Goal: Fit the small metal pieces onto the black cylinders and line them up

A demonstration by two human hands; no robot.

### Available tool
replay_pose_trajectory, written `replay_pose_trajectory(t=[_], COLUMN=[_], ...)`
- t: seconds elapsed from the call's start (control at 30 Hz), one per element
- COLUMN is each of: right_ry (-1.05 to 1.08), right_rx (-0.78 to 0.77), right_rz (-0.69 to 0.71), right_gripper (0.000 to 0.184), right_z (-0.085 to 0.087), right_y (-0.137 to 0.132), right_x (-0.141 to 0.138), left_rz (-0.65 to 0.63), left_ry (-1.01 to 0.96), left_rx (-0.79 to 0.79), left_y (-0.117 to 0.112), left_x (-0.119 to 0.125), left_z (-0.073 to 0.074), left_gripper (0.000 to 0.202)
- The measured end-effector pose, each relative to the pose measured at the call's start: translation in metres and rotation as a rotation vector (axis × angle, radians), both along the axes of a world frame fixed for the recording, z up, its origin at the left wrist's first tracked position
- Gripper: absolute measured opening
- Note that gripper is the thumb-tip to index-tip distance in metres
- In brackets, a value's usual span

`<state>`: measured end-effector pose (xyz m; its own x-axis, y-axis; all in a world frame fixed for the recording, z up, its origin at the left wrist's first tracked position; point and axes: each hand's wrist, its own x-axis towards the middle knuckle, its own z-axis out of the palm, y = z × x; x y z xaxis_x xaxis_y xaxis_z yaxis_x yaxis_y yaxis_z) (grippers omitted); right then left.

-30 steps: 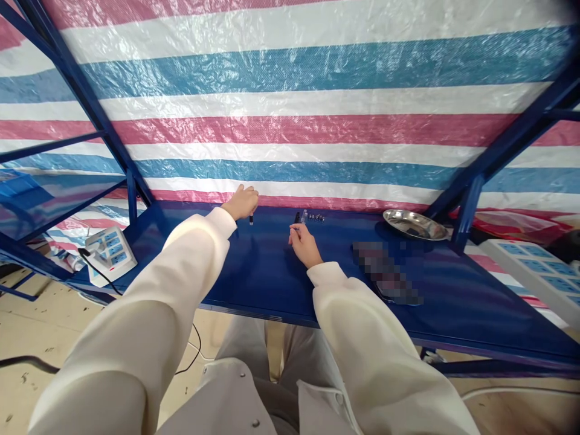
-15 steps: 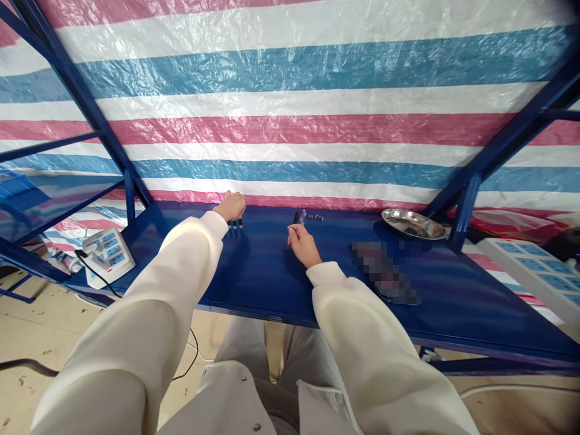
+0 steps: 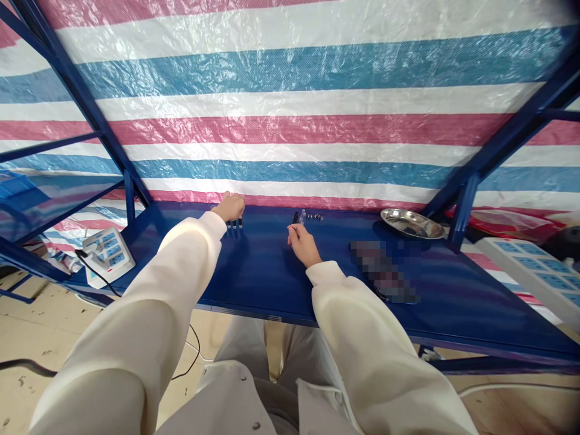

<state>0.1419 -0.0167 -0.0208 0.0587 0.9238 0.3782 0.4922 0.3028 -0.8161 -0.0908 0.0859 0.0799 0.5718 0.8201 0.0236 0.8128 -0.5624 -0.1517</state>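
My left hand (image 3: 231, 207) is at the back of the blue table, its fingers curled downward. Just below it, several short black pieces with light tips (image 3: 234, 224) stick out side by side; what its fingertips grip is hidden behind the hand. Nearer the middle, my right hand (image 3: 302, 243) rests low over the tabletop with thumb and fingers drawn together. Anything in that pinch is too small to make out. Right behind it lie a black slim piece (image 3: 296, 217) and a clear plastic piece (image 3: 302, 215). Several small shiny metal parts (image 3: 315, 217) form a row beside them.
A round metal dish (image 3: 412, 223) stands at the back right of the blue table (image 3: 263, 278). A dark pixelated flat object (image 3: 385, 272) lies in front of it. Power strips sit at the left (image 3: 109, 254) and far right (image 3: 534, 266). Striped sheeting (image 3: 290, 130) hangs behind.
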Motion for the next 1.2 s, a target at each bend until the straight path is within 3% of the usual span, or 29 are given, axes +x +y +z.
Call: replay_pose_trajectory(t=[0.47, 0.6, 0.73, 0.87, 1.0, 1.2], right_ry=[-0.02, -0.033, -0.088, -0.316, -0.412, -0.493], right_rx=[0.0, 0.0, 0.005, -0.013, -0.039, -0.095], right_rz=[-0.045, -0.058, -0.153, -0.324, -0.374, -0.342], right_gripper=[0.027, 0.027, 0.024, 0.02, 0.031, 0.04], right_z=[0.0, -0.003, -0.01, -0.017, -0.024, -0.023], right_y=[0.001, 0.004, 0.009, 0.013, 0.013, 0.016], right_x=[0.002, 0.003, 0.008, 0.014, 0.014, 0.012], left_rz=[-0.019, -0.014, -0.054, -0.173, -0.24, -0.102], left_ry=[-0.023, -0.041, -0.058, -0.145, -0.268, -0.302], left_rx=[-0.004, 0.01, 0.069, 0.076, 0.027, -0.088], left_y=[0.006, 0.005, -0.009, -0.035, -0.053, -0.049], left_x=[-0.009, -0.008, 0.004, 0.033, 0.07, 0.108], left_z=[-0.005, -0.003, 0.008, 0.013, -0.008, -0.057], left_gripper=[0.002, 0.01, 0.018, 0.027, 0.04, 0.056])
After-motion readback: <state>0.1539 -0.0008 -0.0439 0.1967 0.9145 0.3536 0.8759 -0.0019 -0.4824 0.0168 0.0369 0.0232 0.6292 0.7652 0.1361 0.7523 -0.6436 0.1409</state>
